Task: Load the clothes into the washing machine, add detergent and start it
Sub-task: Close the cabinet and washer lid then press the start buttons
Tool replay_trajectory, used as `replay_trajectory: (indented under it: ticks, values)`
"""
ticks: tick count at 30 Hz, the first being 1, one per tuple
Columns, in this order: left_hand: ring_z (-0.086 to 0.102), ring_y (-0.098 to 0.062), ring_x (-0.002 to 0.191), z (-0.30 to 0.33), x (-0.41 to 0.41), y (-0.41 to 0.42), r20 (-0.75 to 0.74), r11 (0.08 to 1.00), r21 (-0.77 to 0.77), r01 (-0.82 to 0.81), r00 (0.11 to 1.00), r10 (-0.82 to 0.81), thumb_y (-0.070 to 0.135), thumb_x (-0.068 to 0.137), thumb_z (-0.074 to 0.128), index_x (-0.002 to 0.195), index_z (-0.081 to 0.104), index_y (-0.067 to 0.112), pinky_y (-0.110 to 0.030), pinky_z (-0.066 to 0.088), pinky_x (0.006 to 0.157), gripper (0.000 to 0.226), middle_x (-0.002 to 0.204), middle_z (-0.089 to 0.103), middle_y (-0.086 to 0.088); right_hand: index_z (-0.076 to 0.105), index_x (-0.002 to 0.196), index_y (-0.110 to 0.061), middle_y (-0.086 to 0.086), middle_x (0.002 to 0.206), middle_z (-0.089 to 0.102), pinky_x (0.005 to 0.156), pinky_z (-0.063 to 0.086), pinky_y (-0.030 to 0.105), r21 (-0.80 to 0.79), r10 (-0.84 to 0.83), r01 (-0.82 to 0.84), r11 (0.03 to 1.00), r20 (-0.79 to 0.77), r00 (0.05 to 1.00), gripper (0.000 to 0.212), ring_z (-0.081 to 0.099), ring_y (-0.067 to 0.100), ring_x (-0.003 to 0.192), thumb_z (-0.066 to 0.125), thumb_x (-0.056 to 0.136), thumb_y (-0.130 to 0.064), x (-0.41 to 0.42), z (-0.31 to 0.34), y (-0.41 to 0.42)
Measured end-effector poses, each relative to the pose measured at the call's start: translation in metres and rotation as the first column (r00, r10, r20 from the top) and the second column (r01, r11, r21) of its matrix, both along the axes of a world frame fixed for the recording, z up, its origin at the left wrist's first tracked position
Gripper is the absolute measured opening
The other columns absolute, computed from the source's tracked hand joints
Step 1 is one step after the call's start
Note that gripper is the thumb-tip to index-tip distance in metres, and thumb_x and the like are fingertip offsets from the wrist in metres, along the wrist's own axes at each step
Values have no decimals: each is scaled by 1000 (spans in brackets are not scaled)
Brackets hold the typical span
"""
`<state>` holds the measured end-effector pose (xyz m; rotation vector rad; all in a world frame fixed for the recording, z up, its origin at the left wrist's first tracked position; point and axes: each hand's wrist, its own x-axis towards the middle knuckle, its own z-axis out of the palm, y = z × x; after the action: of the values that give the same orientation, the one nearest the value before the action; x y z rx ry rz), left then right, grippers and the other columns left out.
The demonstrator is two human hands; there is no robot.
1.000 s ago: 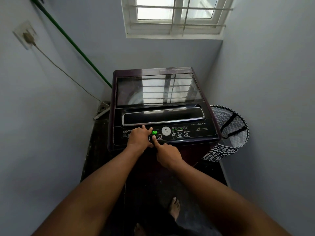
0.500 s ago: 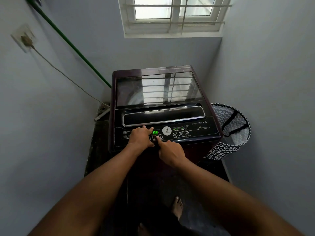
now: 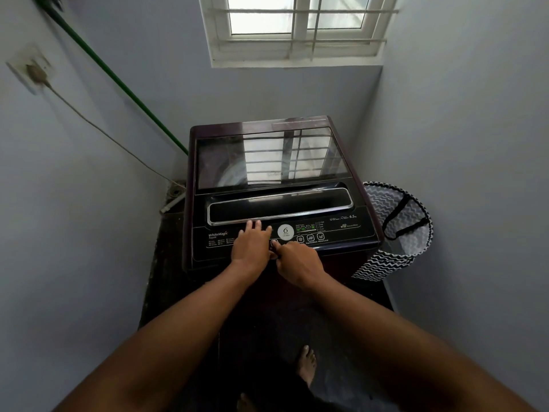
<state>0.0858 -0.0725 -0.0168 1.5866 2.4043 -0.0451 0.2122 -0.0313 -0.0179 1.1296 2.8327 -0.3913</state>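
The right hand (image 3: 300,261) is sliding leftward, its forefinger pressing a front-edge button on the washing machine (image 3: 341,233); left hand (image 3: 252,242) is resting flat, empty. Keep presses deliberate.

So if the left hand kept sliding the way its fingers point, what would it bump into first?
Probably the shiny silver-rimmed lid handle of the dark maroon washing machine. The left hand lies flat on the black control panel, fingertips almost at that rim.
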Motion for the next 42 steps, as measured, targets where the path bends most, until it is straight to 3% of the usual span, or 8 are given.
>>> replay_trajectory:
  ticks: [5,8,13,19,29,32,37,42]
  values:
    - [28,-26,147,-2,1,4,24,999,44,0,1000,-1,37,90,67,152,29,15,-40,44,107,76,160,27,-8,51,140,-25,8,105,65,75,57,43,-15,50,-50,999,6,999,42,66,29,92,47,99,-32,1,4,9]
    - [32,-26,144,-4,-1,3,-5,1000,9,17,1000,-17,37,91,65,152,30,17,-38,44,106,73,159,29,-8,60,123,-15,11,104,63,77,56,46,-81,52,-52,995,2,999,32,66,31,91,48,97,-29,-3,6,11]
    - [60,-26,110,9,-7,11,-80,998,19,65,995,-63,32,90,64,131,54,19,-36,52,84,44,123,59,-5,57,94,-8,13,102,62,79,56,46,-245,100,-86,966,43,994,15,63,33,89,55,85,-20,-17,16,17]
    - [57,-27,110,14,3,10,-78,999,24,39,996,-37,11,99,46,124,54,13,-35,51,81,26,122,56,-8,64,100,-3,18,101,68,82,56,48,-304,154,-130,944,55,987,20,63,35,94,58,85,-14,-25,24,26]
    - [35,-31,141,8,8,5,-14,1000,-7,21,1000,-21,18,97,55,148,35,10,-41,48,100,56,154,34,-14,57,128,-14,14,121,52,96,49,49,-237,128,-101,966,100,987,37,54,32,111,55,93,-25,-10,23,16]
    - [33,-32,143,12,10,6,-20,999,-13,30,999,-31,27,95,58,145,38,7,-41,44,103,58,154,35,-16,59,127,-15,13,123,50,92,50,48,-193,116,-97,976,88,989,35,54,33,110,58,93,-23,-6,25,17]
    - [26,-32,146,7,11,3,-29,999,-20,34,999,-35,44,86,69,151,28,7,-42,31,116,85,158,29,-16,68,115,-15,9,115,51,89,52,41,-106,110,-108,988,11,994,28,53,26,108,65,90,-27,6,26,27]
    - [21,-30,149,3,12,-2,-72,998,5,64,995,-63,47,89,64,153,22,8,-42,24,120,87,160,23,-14,66,115,-13,7,110,51,78,42,31,-47,64,-66,997,-41,997,25,53,24,105,61,92,-22,17,26,34]
